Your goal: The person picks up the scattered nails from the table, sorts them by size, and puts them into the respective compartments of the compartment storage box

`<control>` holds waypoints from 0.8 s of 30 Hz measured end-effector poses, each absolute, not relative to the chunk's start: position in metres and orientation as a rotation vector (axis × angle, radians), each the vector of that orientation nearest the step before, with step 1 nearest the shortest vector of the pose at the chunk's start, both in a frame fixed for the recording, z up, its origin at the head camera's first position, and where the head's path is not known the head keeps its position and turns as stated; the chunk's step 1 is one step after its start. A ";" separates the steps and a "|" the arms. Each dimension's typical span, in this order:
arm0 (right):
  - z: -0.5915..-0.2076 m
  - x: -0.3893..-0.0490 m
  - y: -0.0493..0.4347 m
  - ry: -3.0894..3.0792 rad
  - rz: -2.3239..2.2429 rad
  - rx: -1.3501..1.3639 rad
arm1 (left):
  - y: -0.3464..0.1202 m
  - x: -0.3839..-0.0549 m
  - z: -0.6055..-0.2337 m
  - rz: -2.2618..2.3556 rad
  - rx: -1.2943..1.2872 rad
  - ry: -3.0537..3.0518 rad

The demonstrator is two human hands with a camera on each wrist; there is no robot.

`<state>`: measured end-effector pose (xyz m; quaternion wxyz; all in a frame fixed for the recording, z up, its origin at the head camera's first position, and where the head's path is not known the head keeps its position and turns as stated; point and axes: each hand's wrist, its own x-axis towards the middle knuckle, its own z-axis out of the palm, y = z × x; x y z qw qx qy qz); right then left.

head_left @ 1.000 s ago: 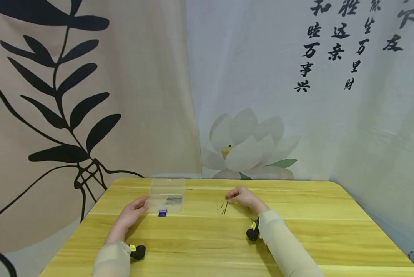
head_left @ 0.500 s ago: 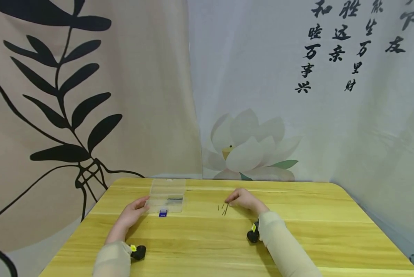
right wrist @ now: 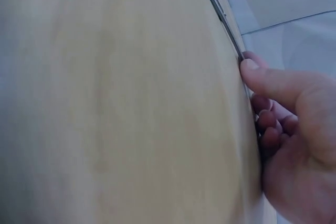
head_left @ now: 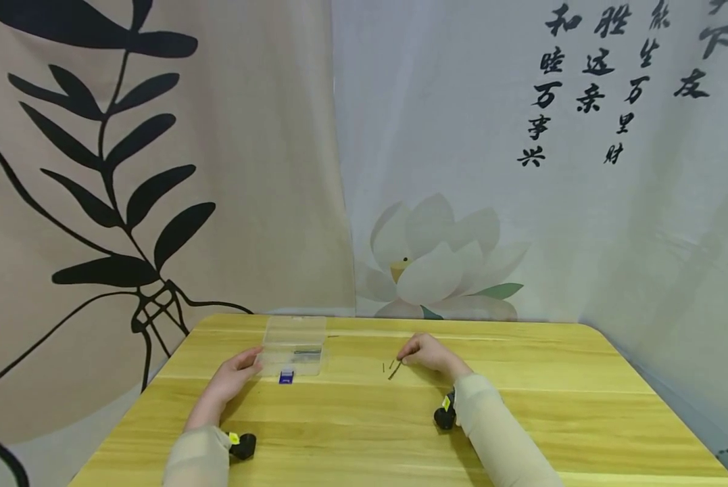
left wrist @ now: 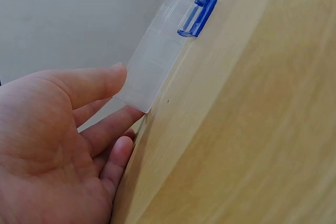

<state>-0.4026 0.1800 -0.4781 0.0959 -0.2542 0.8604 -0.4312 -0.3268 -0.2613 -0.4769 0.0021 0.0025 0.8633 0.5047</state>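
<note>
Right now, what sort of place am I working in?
Probably an indoor corner screened off for tabletop work: a wooden table stands before creased hangings printed with a lotus and black calligraphy.

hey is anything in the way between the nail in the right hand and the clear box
Only two small nails, lying flat on the table between the held nail and the clear box; nothing taller shows.

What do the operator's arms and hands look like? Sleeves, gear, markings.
Left hand and right hand: no gloves. Left sleeve and right sleeve: long, plain, pale cream. Left wrist unit and right wrist unit: small, black, rounded, each with a yellow patch. No cables visible.
</note>
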 end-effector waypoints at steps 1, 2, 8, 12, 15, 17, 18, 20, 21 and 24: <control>-0.478 -0.403 0.180 2.550 -1.272 -0.756 | -0.261 -0.326 -0.477 1.572 0.013 2.718; -0.478 -0.403 0.181 2.553 -1.260 -0.760 | -0.261 -0.326 -0.477 1.579 0.008 2.713; -0.479 -0.407 0.185 2.562 -1.190 -0.847 | -0.262 -0.327 -0.476 1.600 -0.012 2.678; -0.479 -0.408 0.188 2.529 -1.188 -0.864 | -0.261 -0.327 -0.476 1.587 -0.004 2.689; -0.480 -0.408 0.189 2.495 -1.200 -0.854 | -0.261 -0.326 -0.476 1.586 -0.007 2.689; -0.480 -0.408 0.190 2.481 -1.200 -0.837 | -0.261 -0.326 -0.477 1.576 -0.007 2.694; -0.479 -0.408 0.190 2.472 -1.199 -0.824 | -0.261 -0.325 -0.477 1.573 -0.007 2.695; -0.477 -0.406 0.190 2.458 -1.202 -0.800 | -0.261 -0.326 -0.478 1.574 -0.015 2.696; -0.475 -0.406 0.191 2.453 -1.203 -0.775 | -0.261 -0.326 -0.478 1.574 -0.016 2.697; -0.467 -0.406 0.192 2.450 -1.191 -0.744 | -0.260 -0.326 -0.478 1.587 -0.013 2.695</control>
